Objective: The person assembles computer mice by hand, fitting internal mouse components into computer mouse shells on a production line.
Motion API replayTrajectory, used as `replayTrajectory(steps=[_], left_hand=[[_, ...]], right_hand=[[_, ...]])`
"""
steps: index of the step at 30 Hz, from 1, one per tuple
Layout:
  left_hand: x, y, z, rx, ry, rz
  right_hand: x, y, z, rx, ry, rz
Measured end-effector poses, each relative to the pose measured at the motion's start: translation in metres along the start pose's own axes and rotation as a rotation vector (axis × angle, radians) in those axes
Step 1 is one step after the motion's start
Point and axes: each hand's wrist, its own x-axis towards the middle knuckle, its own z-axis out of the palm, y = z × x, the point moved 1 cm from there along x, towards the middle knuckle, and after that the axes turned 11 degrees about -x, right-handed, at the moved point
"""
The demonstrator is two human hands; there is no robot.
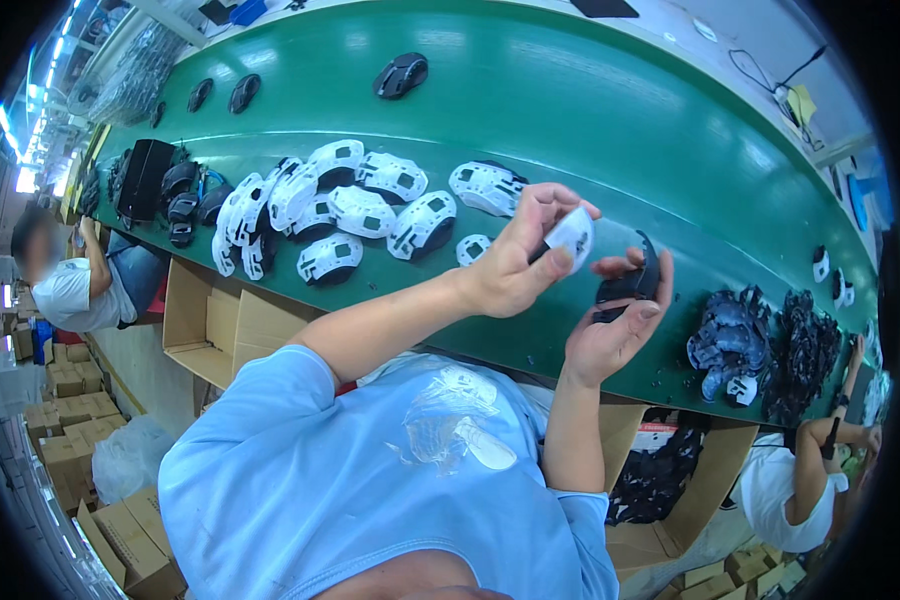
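White piece and black shell: these are the two mouse parts we are holding up over the near edge of the green belt. Our left hand is pinching the white piece, thumb under it and fingertips over its top edge, fingers closed tight on it. Our right hand is cradling the black shell, fingers curled up around its far side and thumb pressing its near edge, so it is clamped too. The two parts are sitting just beside each other, nearly touching; we cannot tell whether they are already meeting.

We are judging this as the fitting step: the white piece is being brought to the shell. The next move is likely calling for lining the two edges up squarely and pressing them together without letting the shell twist in the right palm.

Moving outward, a cluster of white shells is lying on the belt to our left, with black housings beyond them. A heap of dark parts is lying to our right. One finished black mouse is resting farther up the belt. A cardboard box is sitting below the belt edge, and other people are working at either side.
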Motion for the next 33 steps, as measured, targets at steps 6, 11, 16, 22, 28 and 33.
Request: replayTrajectory(steps=[6,11,16,22,28,33], left_hand=[[0.002,0.009,-0.001,0.372,-0.021,0.157],[0.0,0.007,-0.009,0.498,-0.094,0.25],[0.003,0.003,-0.008,0.44,-0.098,0.304],[-0.005,-0.001,-0.001,0.384,-0.028,0.137],[0.002,0.002,-0.008,-0.476,0.169,-0.23],[0.014,0.002,0.007,-0.754,0.114,-0.272]], right_hand=[[-0.009,0.003,0.016,-0.323,-0.167,-0.344],[-0.015,0.013,0.003,-0.226,-0.207,-0.282],[-0.015,0.01,0.001,-0.262,-0.283,-0.304],[-0.014,0.028,0.005,-0.163,-0.25,-0.353],[-0.005,0.006,-0.002,-0.529,-0.295,-0.415],[-0.021,0.022,-0.007,0.132,-0.31,0.213]])
